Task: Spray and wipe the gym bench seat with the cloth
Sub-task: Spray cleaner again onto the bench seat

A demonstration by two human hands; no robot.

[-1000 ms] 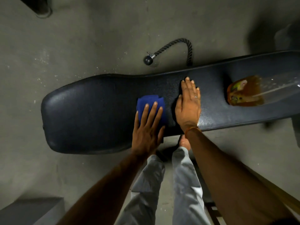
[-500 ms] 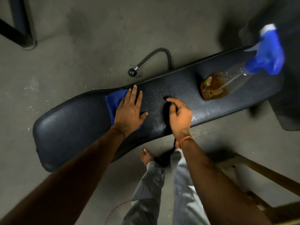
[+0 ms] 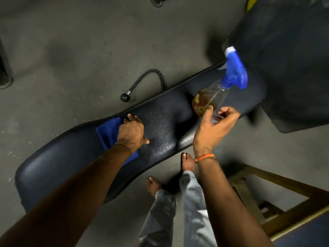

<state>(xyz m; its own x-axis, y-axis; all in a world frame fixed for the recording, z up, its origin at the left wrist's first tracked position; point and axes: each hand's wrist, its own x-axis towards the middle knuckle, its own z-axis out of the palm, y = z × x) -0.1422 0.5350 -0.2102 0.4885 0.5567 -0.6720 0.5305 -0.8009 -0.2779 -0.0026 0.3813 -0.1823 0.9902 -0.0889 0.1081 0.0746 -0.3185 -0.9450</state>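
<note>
A long black padded bench seat (image 3: 165, 125) runs diagonally across the floor. A blue cloth (image 3: 108, 132) lies on its middle, and my left hand (image 3: 132, 133) presses down on it with curled fingers. A clear spray bottle (image 3: 213, 97) with amber liquid and a blue trigger head (image 3: 235, 73) stands on the right part of the seat. My right hand (image 3: 213, 127) hovers above the seat just in front of the bottle, fingers spread and holding nothing, thumb close to the bottle's base.
A black rope handle (image 3: 151, 81) with a ball end lies on the concrete floor beyond the bench. Another dark pad (image 3: 292, 59) fills the upper right. A wooden frame (image 3: 277, 196) stands at the lower right. My bare feet (image 3: 187, 163) stand beside the bench.
My right hand lifted off the seat and moved right toward the spray bottle. My left hand stayed on the cloth, its fingers now curled. The camera view swung to the right.
</note>
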